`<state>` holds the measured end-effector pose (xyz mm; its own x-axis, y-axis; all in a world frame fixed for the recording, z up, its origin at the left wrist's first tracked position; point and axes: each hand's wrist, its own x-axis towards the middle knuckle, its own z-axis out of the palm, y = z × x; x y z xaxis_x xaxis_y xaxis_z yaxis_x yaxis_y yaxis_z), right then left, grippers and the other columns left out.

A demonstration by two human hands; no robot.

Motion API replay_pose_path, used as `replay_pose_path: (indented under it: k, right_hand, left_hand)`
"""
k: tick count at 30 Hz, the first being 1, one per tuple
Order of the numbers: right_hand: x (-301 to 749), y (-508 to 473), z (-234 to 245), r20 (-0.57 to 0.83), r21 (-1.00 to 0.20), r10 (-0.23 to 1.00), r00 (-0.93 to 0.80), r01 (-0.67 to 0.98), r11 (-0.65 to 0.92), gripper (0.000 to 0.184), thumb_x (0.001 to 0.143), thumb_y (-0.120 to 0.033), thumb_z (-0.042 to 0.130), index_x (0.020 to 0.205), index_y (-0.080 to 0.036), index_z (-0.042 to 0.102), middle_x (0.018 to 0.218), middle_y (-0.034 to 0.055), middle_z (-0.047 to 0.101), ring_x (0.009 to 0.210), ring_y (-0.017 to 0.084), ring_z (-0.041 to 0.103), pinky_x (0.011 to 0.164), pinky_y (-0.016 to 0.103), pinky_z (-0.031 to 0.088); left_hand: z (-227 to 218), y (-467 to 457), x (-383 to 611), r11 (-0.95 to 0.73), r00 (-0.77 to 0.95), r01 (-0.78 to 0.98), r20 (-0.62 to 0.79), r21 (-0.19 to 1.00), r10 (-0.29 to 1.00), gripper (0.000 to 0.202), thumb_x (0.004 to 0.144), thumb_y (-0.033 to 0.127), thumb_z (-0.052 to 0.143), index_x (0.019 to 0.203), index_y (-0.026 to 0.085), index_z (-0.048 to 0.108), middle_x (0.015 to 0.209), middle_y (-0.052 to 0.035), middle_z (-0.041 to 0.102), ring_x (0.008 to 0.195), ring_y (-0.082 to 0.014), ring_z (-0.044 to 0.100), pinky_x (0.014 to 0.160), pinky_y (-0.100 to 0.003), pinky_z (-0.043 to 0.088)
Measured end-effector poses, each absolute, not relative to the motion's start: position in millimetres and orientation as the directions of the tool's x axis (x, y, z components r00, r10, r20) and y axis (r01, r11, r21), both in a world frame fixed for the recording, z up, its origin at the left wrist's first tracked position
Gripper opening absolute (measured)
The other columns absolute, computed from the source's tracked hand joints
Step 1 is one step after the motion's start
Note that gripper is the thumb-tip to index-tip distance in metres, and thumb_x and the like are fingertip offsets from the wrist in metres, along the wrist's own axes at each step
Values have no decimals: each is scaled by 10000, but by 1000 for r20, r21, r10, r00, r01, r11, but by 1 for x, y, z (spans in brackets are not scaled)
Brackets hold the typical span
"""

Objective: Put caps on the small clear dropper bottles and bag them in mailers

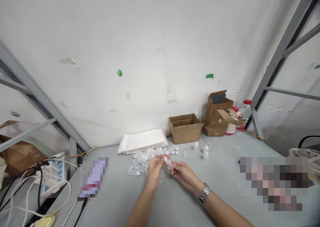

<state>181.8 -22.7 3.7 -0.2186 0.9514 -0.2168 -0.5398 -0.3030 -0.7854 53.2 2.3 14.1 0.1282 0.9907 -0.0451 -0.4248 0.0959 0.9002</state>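
Both my hands meet over the grey table (140, 200) on one small clear plastic bottle (169, 163). My left hand (154, 171) pinches its upper end with closed fingers. My right hand (182, 174), with a metal watch on the wrist, grips the lower end. Just behind them lies a heap of several clear empty bottles (145, 158). A few small white capped bottles (205, 152) stand further right.
A stack of white bags (143, 141) lies by the wall. Next to it stand an open cardboard box (185, 128), a brown box with a strap (218, 117) and red-capped bottles (246, 110). A power strip with cables (51, 175) sits at the left edge.
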Motion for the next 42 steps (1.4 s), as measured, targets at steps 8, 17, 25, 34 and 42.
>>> replay_pose_path:
  k: [8, 17, 25, 34, 42]
  right_hand:
    - [183, -24, 11, -162, -859, 974, -157, -463, -217, 343, 541, -375, 793, 749, -122, 690, 724, 40, 653, 582, 105, 544, 627, 257, 416]
    - [183, -26, 9, -148, -729, 875, -460, -547, -411, 372, 746, -480, 597, 717, -111, 636, 418, -40, 485, 334, 40, 305, 436, 222, 259]
    - [183, -26, 10, -89, -753, 890, -447, -555, -353, 331, 703, -435, 664, 740, -107, 637, 439, -54, 475, 353, 34, 280, 450, 226, 223]
    - [179, -25, 0, -96, -675, 865, -492, -607, -420, 355, 740, -449, 625, 733, -95, 597, 411, -61, 448, 324, 25, 257, 443, 225, 202]
    - [185, -24, 2, -73, -626, 774, -628, -576, -526, 321, 782, -422, 580, 747, -103, 593, 409, -80, 391, 327, 27, 244, 445, 220, 210]
  left_hand:
    - [4, 6, 55, 72, 23, -419, -69, 905, 997, 294, 585, 352, 737, 757, 141, 625, 904, -120, 712, 953, -252, 630, 915, -385, 402]
    - [24, 4, 48, 33, 85, -357, -3, 934, 996, 208, 566, 299, 755, 654, 160, 627, 940, -113, 709, 1052, -263, 580, 953, -388, 371]
    - [26, 3, 45, 76, 143, -372, -24, 925, 989, 241, 616, 356, 723, 714, 156, 632, 791, -82, 721, 892, -247, 643, 852, -358, 423]
    - [26, 2, 48, 38, 149, -382, 21, 923, 989, 239, 614, 336, 729, 698, 176, 572, 782, -55, 718, 875, -236, 650, 849, -365, 426]
    - [33, 0, 45, 87, 262, -376, 16, 923, 965, 254, 636, 373, 707, 674, 182, 544, 771, -61, 715, 832, -230, 652, 808, -352, 441]
